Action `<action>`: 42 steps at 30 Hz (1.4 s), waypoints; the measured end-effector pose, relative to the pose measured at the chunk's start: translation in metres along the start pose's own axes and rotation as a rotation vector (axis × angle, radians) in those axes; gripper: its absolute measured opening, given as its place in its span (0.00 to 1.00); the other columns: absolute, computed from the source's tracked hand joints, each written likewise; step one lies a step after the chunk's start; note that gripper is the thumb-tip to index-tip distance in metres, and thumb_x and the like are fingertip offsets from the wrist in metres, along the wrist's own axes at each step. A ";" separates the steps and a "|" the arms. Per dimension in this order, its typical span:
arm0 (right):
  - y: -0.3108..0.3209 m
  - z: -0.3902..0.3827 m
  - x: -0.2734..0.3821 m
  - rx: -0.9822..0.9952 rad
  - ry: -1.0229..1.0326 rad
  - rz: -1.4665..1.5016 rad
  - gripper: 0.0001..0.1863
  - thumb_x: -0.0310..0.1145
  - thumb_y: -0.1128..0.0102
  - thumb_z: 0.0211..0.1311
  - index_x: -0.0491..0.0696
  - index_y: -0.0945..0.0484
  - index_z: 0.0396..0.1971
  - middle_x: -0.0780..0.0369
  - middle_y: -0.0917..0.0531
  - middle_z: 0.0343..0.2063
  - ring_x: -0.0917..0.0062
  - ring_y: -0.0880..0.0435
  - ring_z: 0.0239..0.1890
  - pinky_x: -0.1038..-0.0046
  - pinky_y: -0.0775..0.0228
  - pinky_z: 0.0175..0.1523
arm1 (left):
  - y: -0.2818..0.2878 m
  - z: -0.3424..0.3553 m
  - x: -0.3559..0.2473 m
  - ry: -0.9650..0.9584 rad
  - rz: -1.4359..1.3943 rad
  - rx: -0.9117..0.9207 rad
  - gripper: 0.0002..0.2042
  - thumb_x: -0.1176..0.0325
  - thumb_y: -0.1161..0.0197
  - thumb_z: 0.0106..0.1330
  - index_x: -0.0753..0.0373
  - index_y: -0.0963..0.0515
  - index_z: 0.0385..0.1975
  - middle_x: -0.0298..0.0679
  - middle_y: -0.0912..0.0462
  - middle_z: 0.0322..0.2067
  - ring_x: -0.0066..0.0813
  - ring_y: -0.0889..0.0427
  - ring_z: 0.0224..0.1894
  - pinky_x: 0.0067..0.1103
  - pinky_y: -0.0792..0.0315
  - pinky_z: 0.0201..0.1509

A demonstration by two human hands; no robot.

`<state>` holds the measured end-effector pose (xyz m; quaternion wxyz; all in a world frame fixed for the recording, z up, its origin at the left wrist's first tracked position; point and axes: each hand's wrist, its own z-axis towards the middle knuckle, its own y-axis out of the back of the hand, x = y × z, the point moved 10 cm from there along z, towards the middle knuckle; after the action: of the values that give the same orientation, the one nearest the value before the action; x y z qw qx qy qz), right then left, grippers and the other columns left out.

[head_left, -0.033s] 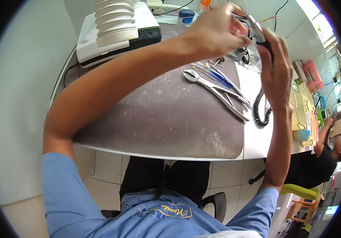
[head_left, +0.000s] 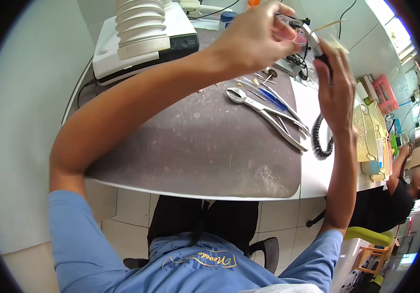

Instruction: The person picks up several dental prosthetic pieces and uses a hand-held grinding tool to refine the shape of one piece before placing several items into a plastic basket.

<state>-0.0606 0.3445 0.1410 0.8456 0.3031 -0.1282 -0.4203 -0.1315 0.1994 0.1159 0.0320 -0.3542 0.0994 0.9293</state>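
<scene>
Silver handpiece (head_left: 312, 40) is grasped by the right hand (head_left: 338, 90) above the bench (head_left: 316, 171), toward its far edge; whether the curled left hand (head_left: 254, 41) holds anything, I cannot tell. Scuffed brown mat (head_left: 195, 146), tiled floor (head_left: 279, 219) below.

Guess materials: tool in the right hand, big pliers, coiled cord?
Held tool: silver section probably metal, given its bright sheen. Big pliers: likely steel, shiny grey with highlights. Coiled cord: satin black rubber or plastic, perhaps, judging by its tight loops.

Raised over the desk (head_left: 315, 178), the person's right hand (head_left: 338, 93) grips a silver-and-black handpiece (head_left: 312, 41), the left hand (head_left: 255, 36) near its tip; metal pliers (head_left: 262, 107) lie on the brown mat (head_left: 200, 151).
</scene>
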 end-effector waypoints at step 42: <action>-0.075 -0.062 0.028 0.670 -0.006 0.263 0.15 0.25 0.24 0.45 0.48 0.18 0.35 0.60 0.17 0.33 0.61 0.15 0.32 0.64 0.24 0.38 | 0.061 -0.091 0.009 -0.286 0.753 0.237 0.07 0.72 0.35 0.66 0.63 0.17 0.42 0.40 0.16 0.37 0.40 0.15 0.35 0.32 0.20 0.39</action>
<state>-0.0614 0.3124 0.0451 0.7457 0.5433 -0.2991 -0.2433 -0.0874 0.1210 0.0535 -0.2561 -0.1543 0.3228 0.8980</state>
